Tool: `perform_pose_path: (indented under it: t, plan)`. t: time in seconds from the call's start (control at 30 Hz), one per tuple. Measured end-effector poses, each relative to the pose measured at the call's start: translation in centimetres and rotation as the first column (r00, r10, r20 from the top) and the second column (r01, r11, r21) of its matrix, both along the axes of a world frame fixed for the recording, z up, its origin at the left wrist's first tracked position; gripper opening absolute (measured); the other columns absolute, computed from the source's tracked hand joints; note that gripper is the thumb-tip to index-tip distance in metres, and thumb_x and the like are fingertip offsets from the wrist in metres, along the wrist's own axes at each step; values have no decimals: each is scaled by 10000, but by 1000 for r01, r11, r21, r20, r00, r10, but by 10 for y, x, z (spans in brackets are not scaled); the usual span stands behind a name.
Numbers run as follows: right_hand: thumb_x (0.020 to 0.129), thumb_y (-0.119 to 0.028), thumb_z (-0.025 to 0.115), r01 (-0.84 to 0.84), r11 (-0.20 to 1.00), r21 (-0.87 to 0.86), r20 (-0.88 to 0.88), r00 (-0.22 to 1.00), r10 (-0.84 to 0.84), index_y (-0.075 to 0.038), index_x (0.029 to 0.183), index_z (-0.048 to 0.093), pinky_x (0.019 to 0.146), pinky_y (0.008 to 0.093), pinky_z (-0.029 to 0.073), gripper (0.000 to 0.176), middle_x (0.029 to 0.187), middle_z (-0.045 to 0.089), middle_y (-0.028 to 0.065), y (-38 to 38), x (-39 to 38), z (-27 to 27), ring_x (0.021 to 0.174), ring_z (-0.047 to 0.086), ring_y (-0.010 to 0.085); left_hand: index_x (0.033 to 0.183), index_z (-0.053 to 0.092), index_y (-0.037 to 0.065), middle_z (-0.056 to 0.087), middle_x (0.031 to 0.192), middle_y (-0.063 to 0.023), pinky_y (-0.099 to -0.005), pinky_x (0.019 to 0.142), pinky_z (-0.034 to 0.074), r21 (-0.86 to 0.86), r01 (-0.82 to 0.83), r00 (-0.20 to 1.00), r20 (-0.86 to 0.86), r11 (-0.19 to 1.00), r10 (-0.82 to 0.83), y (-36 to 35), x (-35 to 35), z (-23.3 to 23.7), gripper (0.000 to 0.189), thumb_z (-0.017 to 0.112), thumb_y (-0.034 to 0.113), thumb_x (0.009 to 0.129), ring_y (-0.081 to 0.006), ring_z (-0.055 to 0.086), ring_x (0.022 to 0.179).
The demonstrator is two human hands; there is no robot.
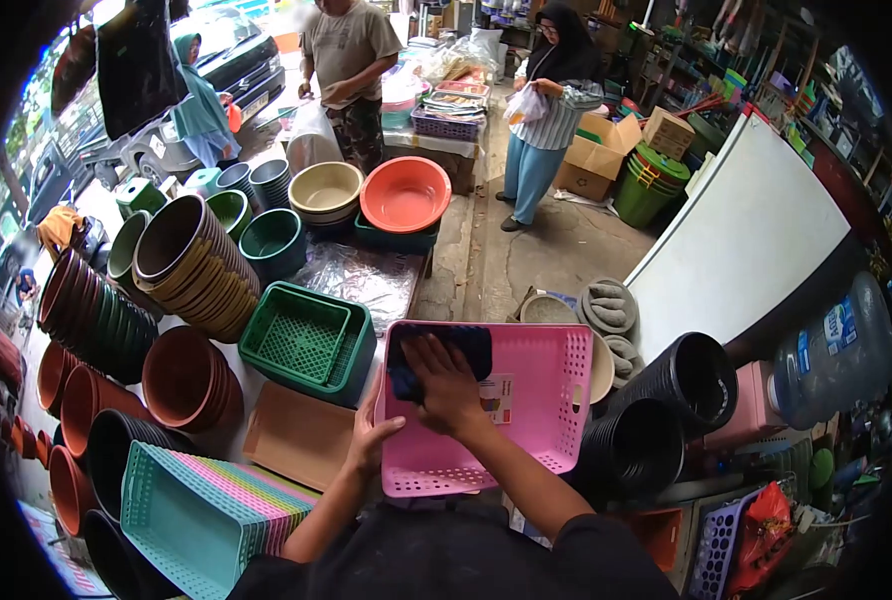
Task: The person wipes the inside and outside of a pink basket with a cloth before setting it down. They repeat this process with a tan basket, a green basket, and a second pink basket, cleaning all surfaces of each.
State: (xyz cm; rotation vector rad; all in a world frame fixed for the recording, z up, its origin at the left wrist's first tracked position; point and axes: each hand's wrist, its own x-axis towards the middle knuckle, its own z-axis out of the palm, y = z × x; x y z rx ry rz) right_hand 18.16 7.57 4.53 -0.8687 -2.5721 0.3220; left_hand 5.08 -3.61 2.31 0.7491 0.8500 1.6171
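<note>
A pink plastic basket (536, 400) with perforated sides is held up in front of me, its open side facing me. My left hand (371, 432) grips its left edge, the thumb apart on the near side and the other fingers hidden behind the rim. Inside the basket, my right hand (444, 385) presses a dark cloth (471, 345) flat against the upper left of the bottom. Beside that hand, a white label (500, 398) is stuck on the basket's bottom.
Nested baskets (191, 525), green baskets (306, 335) and stacked pots (191, 375) stand on the left. Black pots (701, 380) and a water bottle (831, 345) are on the right. Several people stand farther back, one (546, 120) holding a plastic bag.
</note>
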Motion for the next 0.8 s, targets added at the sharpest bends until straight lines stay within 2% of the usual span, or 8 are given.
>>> perform_pose_path:
  t: [0.13, 0.27, 0.43, 0.5, 0.53, 0.6, 0.77, 0.8]
  plan:
    - [689, -279, 708, 134, 988, -74, -3, 991, -135, -119, 1451, 354, 1118, 522, 236, 856, 1515, 363, 144, -11, -6, 13, 1434, 288, 323, 1516, 251, -16, 420, 1452, -135, -352, 1095, 351, -29, 35, 994, -106, 999, -38, -3, -10, 3, 998, 743, 167, 668, -207, 430, 1319]
    - [693, -273, 708, -44, 999, 8, 32, 999, 44, -109, 1348, 416, 1092, 530, 241, 736, 1501, 376, 144, -5, -5, 16, 1404, 321, 316, 1504, 278, -25, 452, 1427, -125, -349, 1100, 342, -95, 167, 981, -88, 981, -175, -6, -26, 8, 978, 736, 148, 656, -203, 444, 1304]
    - [695, -273, 712, -140, 990, 1, -57, 989, 140, -107, 1320, 442, 1080, 501, 259, 700, 1459, 425, 135, 5, 2, 15, 1358, 364, 333, 1505, 291, -11, 461, 1415, -121, -342, 1097, 347, -38, 85, 993, -73, 996, -88, -3, -19, 3, 980, 726, 133, 639, -200, 452, 1296]
    - [695, -276, 716, 82, 992, 101, -107, 992, -71, -114, 1297, 466, 1075, 485, 260, 671, 1400, 489, 121, 0, 5, 14, 1331, 388, 337, 1521, 245, -10, 424, 1456, -130, -345, 1100, 345, 12, -1, 976, -218, 1000, 3, -2, -19, -9, 1005, 704, 110, 635, -210, 444, 1309]
    - [695, -276, 716, 80, 992, 98, -107, 992, -69, -114, 1297, 466, 1075, 485, 260, 671, 1400, 489, 121, 1, 9, 13, 1331, 388, 337, 1521, 245, -10, 424, 1456, -130, -345, 1100, 345, 9, -3, 976, -218, 1000, 4, -3, -18, -4, 1005, 704, 110, 635, -210, 444, 1309]
    - [701, -267, 707, 277, 961, 15, -138, 952, -272, -115, 1283, 482, 1070, 484, 259, 642, 1352, 529, 120, 8, 26, 12, 1314, 403, 332, 1534, 199, -6, 391, 1487, -139, -352, 1106, 337, -11, 9, 999, -43, 1000, -9, -5, -19, 11, 1031, 684, 97, 631, -222, 437, 1321]
    - [718, -249, 684, 350, 936, 45, -250, 911, -328, -110, 1352, 421, 1091, 490, 252, 700, 1361, 527, 130, 22, 46, -8, 1321, 391, 356, 1538, 174, -9, 385, 1494, -152, -349, 1106, 335, 12, 22, 998, -64, 1000, -21, -3, -28, 13, 1047, 682, 103, 629, -220, 439, 1320]
    - [707, -242, 691, 282, 958, 46, -255, 931, -262, -112, 1359, 416, 1094, 496, 247, 719, 1380, 508, 133, 17, 39, -10, 1330, 378, 360, 1537, 185, -7, 390, 1490, -147, -346, 1104, 336, -2, 33, 995, -93, 999, -33, -4, -26, 16, 1043, 688, 110, 630, -216, 443, 1314]
